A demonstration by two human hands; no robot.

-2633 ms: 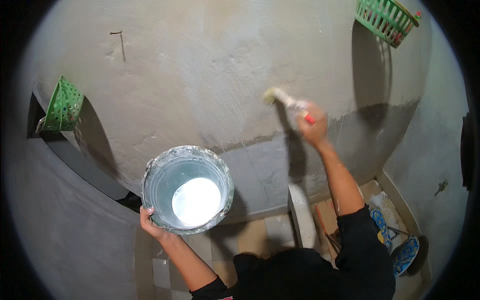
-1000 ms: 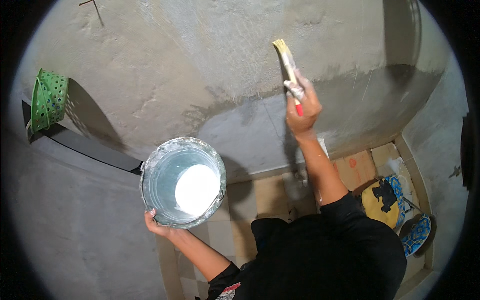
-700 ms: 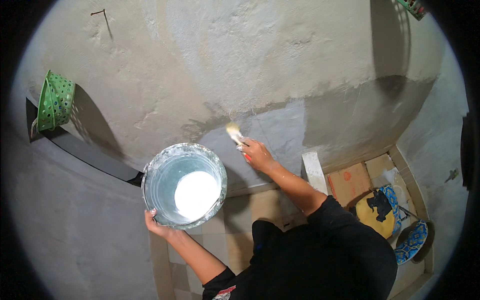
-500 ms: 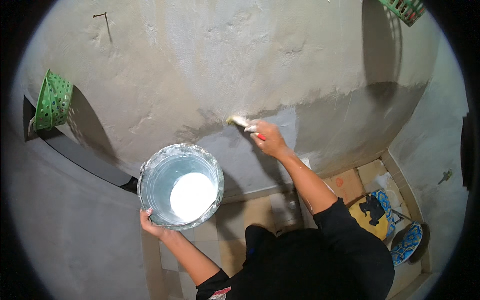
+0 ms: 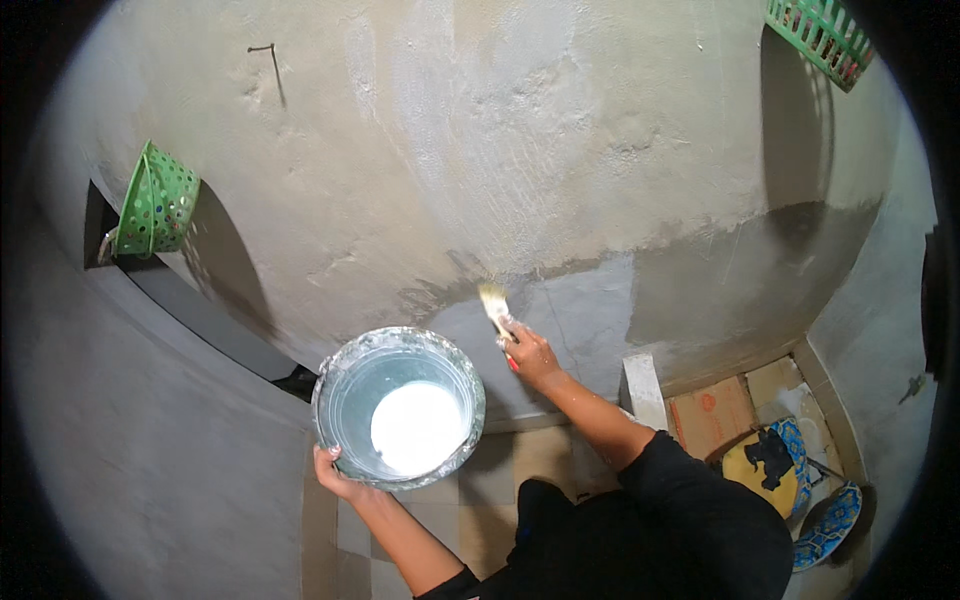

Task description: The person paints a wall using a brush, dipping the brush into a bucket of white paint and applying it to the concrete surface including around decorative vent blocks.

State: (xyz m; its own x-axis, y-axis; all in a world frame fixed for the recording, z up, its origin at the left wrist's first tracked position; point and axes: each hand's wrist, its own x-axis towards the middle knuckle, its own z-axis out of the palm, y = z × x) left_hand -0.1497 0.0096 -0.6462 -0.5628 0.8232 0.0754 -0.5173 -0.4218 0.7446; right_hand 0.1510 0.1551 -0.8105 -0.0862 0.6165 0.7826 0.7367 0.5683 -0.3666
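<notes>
My left hand (image 5: 338, 474) grips the lower left rim of a grey, paint-smeared bucket (image 5: 343, 400). White paint (image 5: 420, 428) lies in the bottom of the bucket, which tilts a little. In my right hand (image 5: 530, 358) is a paintbrush (image 5: 494, 305) with a red mark on its handle, the fingers closed round it. Its pale bristles are at the wall (image 5: 560, 120), by the upper edge of a wet grey patch (image 5: 590, 300); whether they touch cannot be made out. Both forearms are bare below black sleeves.
A green perforated basket (image 5: 158, 205) hangs at the left, and another green basket (image 5: 820, 40) at the upper right. A bent nail (image 5: 272, 62) sticks out of the wall. Cardboard (image 5: 712, 410), a white block (image 5: 643, 390) and a yellow-and-blue stool-like object (image 5: 750, 472) stand low at the right.
The view has shifted, so the wall and baskets sit lower and farther right. My right hand has turned the brush more upright, bristles pointing up. The left hand still holds the bucket.
</notes>
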